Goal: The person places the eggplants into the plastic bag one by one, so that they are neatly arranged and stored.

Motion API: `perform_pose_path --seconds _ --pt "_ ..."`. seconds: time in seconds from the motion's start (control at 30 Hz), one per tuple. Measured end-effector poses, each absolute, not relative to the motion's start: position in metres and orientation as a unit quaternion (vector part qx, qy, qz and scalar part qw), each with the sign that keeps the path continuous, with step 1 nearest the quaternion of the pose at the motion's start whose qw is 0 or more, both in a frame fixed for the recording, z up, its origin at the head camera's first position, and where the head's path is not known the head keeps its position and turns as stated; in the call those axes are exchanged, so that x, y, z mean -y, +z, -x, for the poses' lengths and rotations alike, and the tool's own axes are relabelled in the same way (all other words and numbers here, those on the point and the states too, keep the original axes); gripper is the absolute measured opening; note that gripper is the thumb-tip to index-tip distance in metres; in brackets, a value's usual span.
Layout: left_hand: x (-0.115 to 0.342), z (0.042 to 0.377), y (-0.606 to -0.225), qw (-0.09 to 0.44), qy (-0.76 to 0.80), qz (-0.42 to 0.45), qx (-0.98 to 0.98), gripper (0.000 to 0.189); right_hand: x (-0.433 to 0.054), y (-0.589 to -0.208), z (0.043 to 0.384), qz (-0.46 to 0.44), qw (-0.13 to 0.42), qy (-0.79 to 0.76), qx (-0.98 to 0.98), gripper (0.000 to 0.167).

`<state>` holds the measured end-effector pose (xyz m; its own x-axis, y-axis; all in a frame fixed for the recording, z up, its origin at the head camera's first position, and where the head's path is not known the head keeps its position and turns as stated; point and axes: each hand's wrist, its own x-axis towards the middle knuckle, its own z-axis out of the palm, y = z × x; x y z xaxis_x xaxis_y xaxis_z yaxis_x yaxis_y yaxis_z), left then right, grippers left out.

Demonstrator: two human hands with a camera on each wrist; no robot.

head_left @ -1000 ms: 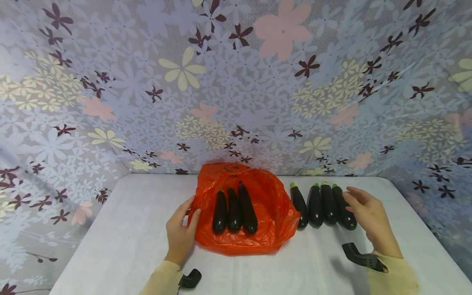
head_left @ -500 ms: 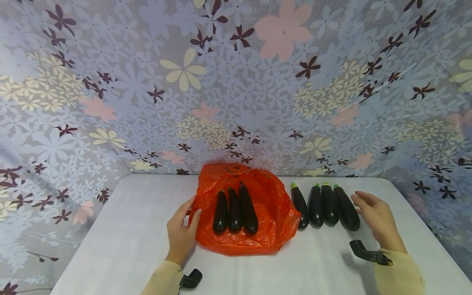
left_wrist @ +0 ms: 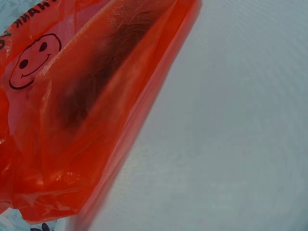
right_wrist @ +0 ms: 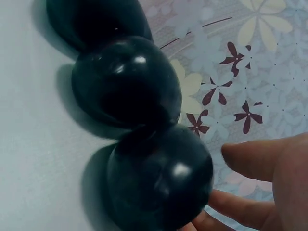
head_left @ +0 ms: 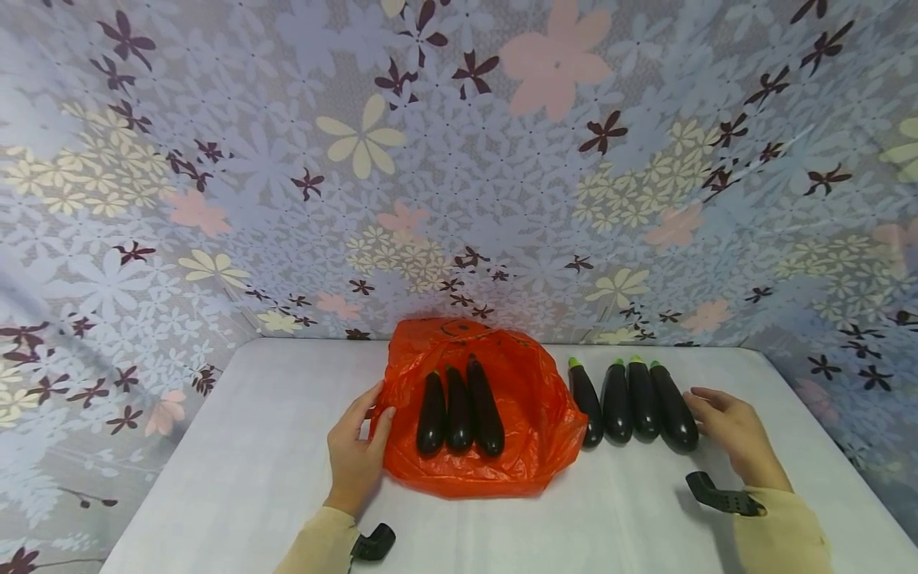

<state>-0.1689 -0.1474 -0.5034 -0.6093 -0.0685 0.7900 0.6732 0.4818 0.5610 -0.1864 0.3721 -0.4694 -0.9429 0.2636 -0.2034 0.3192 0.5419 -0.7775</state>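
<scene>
Your left hand touches the left edge of the red plastic bag, thumb and forefinger apart; you cannot tell whether it grips the film. Three eggplants lie in the bag, four more beside it on the right. Your right hand touches the outermost eggplant, thumb clear, fingers parted and holding nothing. In the left wrist view, mirrored lettering reads "THANK YO", cut off, above a smiley face.
</scene>
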Motion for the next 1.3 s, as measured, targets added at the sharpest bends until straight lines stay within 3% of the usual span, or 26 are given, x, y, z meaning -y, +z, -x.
perform_pose_path --seconds 0.5,1.3 --pt "0.1470 0.1684 -0.5041 0.396 -0.474 0.200 0.761 0.062 -0.3744 -0.4671 0.1913 -0.168 0.110 -0.381 -0.903 0.087" --pt "0.1483 0.1686 -0.5067 0.384 -0.478 0.190 0.767 0.059 -0.3752 -0.4632 0.1936 -0.153 0.129 -0.354 -0.914 0.089"
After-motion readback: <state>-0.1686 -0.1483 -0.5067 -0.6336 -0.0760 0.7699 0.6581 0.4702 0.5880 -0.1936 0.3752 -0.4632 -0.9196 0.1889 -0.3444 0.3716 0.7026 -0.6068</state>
